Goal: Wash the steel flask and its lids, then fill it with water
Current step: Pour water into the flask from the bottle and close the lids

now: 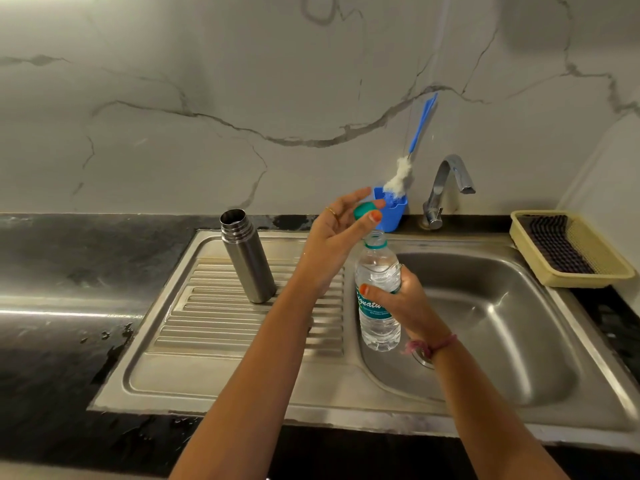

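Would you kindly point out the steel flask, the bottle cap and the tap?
steel flask (247, 261): head view, middle of its body.
bottle cap (363, 210): head view, green top between fingertips.
tap (446, 178): head view, curved spout.

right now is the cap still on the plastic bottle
No, the left hand pinches the green cap above the plastic bottle's open neck.

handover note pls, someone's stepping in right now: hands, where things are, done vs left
Left hand: pinches the green bottle cap, just off the bottle.
Right hand: grips the plastic water bottle, upright and open, at the sink basin edge.
Steel flask: open, upright on the drainboard. No flask lids in view.
Done: bottle uncapped. Whether the flask is washed cannot be told.
Left: pour water into the flask, then find and fit its lids.
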{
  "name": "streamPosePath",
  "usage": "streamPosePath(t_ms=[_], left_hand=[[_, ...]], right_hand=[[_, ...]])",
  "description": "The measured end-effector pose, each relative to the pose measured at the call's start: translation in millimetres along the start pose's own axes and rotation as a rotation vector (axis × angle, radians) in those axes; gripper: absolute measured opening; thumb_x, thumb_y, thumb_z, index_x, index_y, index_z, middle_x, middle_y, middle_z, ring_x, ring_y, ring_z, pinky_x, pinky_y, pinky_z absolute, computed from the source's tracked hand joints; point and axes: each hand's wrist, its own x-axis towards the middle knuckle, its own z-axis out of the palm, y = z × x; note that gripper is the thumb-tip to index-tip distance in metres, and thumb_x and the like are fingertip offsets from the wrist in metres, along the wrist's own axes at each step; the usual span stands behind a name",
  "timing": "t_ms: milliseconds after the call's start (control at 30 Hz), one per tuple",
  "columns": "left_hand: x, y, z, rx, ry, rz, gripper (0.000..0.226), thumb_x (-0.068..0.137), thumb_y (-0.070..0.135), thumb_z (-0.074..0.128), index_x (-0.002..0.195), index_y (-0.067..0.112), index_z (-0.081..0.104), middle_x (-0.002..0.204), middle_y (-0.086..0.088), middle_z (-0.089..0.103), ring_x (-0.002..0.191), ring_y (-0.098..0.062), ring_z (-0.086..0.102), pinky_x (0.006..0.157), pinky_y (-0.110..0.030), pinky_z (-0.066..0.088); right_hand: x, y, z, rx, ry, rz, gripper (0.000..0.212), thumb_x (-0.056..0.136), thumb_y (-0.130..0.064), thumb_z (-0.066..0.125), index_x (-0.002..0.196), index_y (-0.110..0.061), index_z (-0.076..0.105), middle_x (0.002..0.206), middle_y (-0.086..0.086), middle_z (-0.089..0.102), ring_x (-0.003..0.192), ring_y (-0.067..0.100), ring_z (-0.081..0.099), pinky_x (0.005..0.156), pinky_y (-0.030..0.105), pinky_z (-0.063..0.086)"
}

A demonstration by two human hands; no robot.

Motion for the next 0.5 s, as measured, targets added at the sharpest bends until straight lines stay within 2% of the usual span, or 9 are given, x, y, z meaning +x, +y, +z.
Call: streamPosePath(t_ms=[67,133,233,333,400,433,500], left_hand=[[-7,0,-7,-0.087,0.089,-0.010,0.039,0.085,0.007,0.069,0.121,0.007,0.054,0.112,-0.004,0.073,0.104,-0.012,0.069,0.083,-0.019,0.053],[-17,-4,-17,-0.079,0.133,-0.050,0.049,0.076,0.012,0.074,0.119,0.000,0.053,0.109,-0.007,0.074,0.100,-0.014,0.071,0.081,-0.020,0.054],[-37,-20,-33,0.000,0.137,-0.115,0.044,0.076,0.012,0.076,0.114,0.000,0.057,0.104,-0.004,0.076,0.096,-0.015,0.073,0.078,-0.020,0.056],[-59,-44,-49,0.112,0.118,-0.174,0.043,0.072,0.014,0.080,0.111,0.006,0.063,0.099,-0.001,0.077,0.089,-0.014,0.073,0.078,-0.022,0.056],[-74,-63,-60,0.232,0.087,-0.194,0.039,0.072,0.016,0.082,0.108,0.012,0.068,0.082,0.005,0.074,0.077,-0.009,0.068,0.075,-0.019,0.054],[-81,-72,-66,0.334,0.064,-0.195,0.038,0.070,0.022,0.083,0.105,0.019,0.070,0.075,0.008,0.069,0.072,-0.007,0.063,0.072,-0.017,0.052],[-92,-89,-77,0.584,-0.006,-0.179,0.036,0.070,0.029,0.086,0.101,0.035,0.069,0.079,0.004,0.061,0.072,-0.007,0.055,0.070,-0.016,0.047]], right_hand=[[-1,3,1,-0.002,0.015,0.009,0.050,0.067,-0.020,0.084,0.109,-0.017,0.058,0.099,0.005,0.072,0.094,0.023,0.070,0.081,0.035,0.056],[-2,6,2,-0.013,0.032,0.018,0.051,0.065,-0.023,0.083,0.109,-0.018,0.058,0.098,0.005,0.072,0.090,0.021,0.071,0.078,0.032,0.057],[-6,10,3,-0.037,0.062,0.017,0.036,0.077,-0.007,0.077,0.103,-0.022,0.058,0.093,0.000,0.071,0.083,0.014,0.071,0.068,0.022,0.054],[-11,14,4,-0.054,0.073,0.006,0.035,0.077,-0.006,0.077,0.103,-0.021,0.060,0.094,0.002,0.072,0.083,0.014,0.072,0.069,0.025,0.054],[-15,19,5,-0.048,0.086,0.001,0.042,0.069,-0.014,0.081,0.106,-0.018,0.060,0.097,0.006,0.072,0.088,0.019,0.071,0.074,0.031,0.056],[-16,22,5,-0.048,0.093,0.002,0.047,0.065,-0.021,0.080,0.107,-0.016,0.061,0.098,0.007,0.072,0.089,0.021,0.071,0.076,0.033,0.057],[-18,26,7,-0.044,0.102,-0.007,0.056,0.057,-0.033,0.081,0.107,-0.016,0.061,0.098,0.006,0.072,0.090,0.021,0.071,0.075,0.032,0.057]])
